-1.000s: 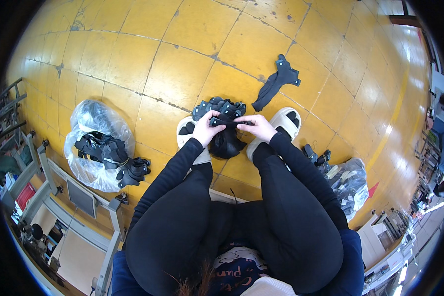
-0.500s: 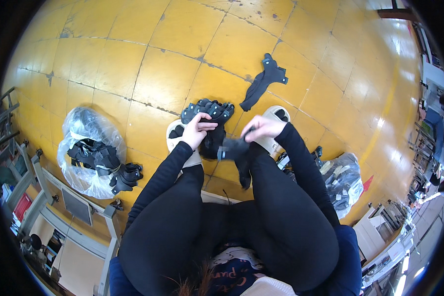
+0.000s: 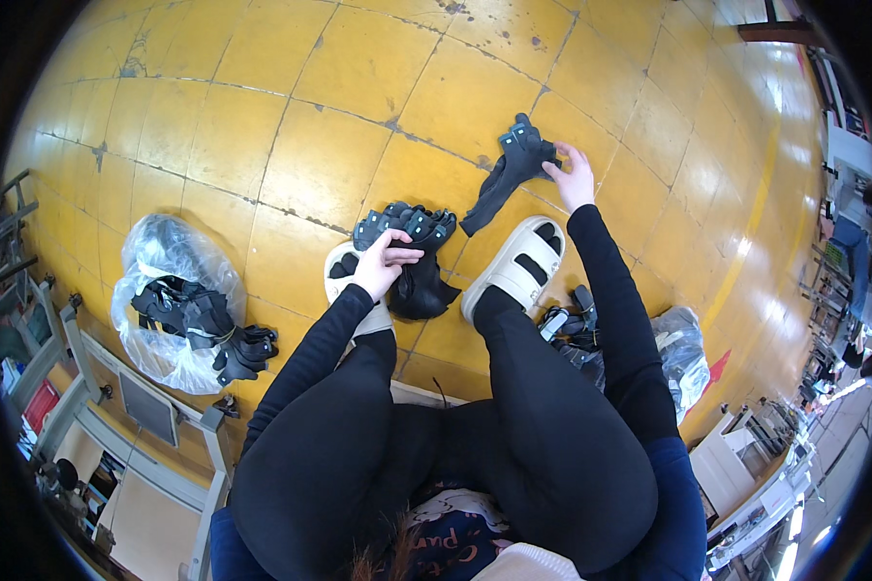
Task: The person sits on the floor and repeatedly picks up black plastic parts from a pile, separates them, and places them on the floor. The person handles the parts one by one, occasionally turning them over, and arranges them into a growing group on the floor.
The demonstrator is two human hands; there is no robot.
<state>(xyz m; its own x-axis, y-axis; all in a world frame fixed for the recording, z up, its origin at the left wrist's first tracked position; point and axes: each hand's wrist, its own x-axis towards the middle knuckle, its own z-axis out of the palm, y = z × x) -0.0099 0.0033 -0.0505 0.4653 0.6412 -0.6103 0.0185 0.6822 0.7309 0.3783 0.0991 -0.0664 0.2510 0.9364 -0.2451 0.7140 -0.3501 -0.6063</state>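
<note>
A pile of black gloves (image 3: 419,286), with small pale tags at the finger ends, lies on the floor between my feet. Over its left side is my left hand (image 3: 383,266), fingers stretched out and apart, gripping nothing. Ahead and to the right, another black glove or small stack of gloves (image 3: 499,184) lies on the tiles, fingers pointing away from me. My right hand (image 3: 574,181) reaches to its right edge, thumb and fingertips around the part that sticks out there. Whether one glove or two lie there, I cannot tell.
A clear plastic bag (image 3: 170,242) with black gloves spilling out lies at the left. Further black items (image 3: 579,324) and a second clear bag (image 3: 683,349) are beside my right leg. My sandals (image 3: 518,266) flank the pile. A grey metal frame (image 3: 145,465) stands at lower left.
My right hand has moved from between my knees, with a black glove, forward and right to the glove on the floor. That floor glove's outline has changed. My left hand has barely moved.
</note>
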